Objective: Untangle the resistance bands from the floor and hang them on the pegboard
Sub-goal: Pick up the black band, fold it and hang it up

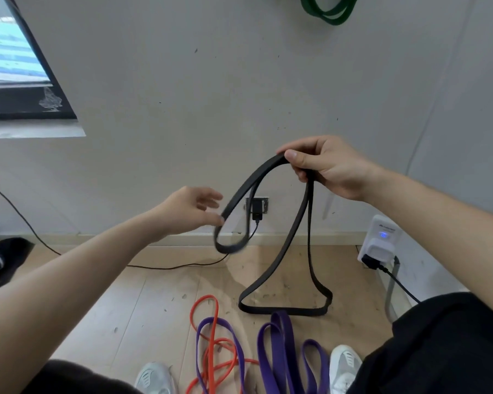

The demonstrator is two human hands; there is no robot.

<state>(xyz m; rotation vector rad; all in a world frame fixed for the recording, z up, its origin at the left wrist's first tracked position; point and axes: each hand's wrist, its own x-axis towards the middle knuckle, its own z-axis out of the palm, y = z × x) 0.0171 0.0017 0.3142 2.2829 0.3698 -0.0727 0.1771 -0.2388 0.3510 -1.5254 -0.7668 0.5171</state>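
"Where's the black band?"

"Gripped at its top in the right hand, its long loop hanging straight down to the floor, with a short loop drooping off to the left."

"And the left hand?"

"Fingers spread, holding nothing (tips right at that short loop – touching, I can't tell) – so it's nearer."

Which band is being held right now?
The black band, gripped by the right hand; the orange band and purple bands lie tangled on the floor; the green band hangs above.
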